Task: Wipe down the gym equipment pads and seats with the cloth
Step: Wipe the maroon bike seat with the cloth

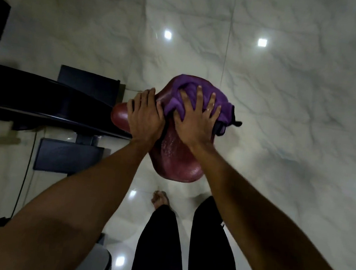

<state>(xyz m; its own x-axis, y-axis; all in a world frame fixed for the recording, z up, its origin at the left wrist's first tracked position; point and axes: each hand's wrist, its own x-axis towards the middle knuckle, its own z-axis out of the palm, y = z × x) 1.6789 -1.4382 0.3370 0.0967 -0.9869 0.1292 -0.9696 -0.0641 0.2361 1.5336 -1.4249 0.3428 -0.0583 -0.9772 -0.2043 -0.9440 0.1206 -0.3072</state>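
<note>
A dark red padded seat point(176, 161) of a gym machine sits in the middle of the view, its surface wet and shiny. A purple cloth point(183, 101) lies bunched on the seat's far part. My right hand point(194, 119) presses down on the cloth with spread fingers that dig slightly into the folds. My left hand point(145, 114) rests flat on the seat's left side, beside the cloth, fingers straight and together. The seat's middle is hidden under both hands.
The machine's black frame point(43, 101) runs off to the left, with dark flat plates point(68, 157) above and below it. A black cable point(25, 175) trails down the glossy marble floor point(287, 103). My legs and a bare foot point(160, 199) stand below the seat.
</note>
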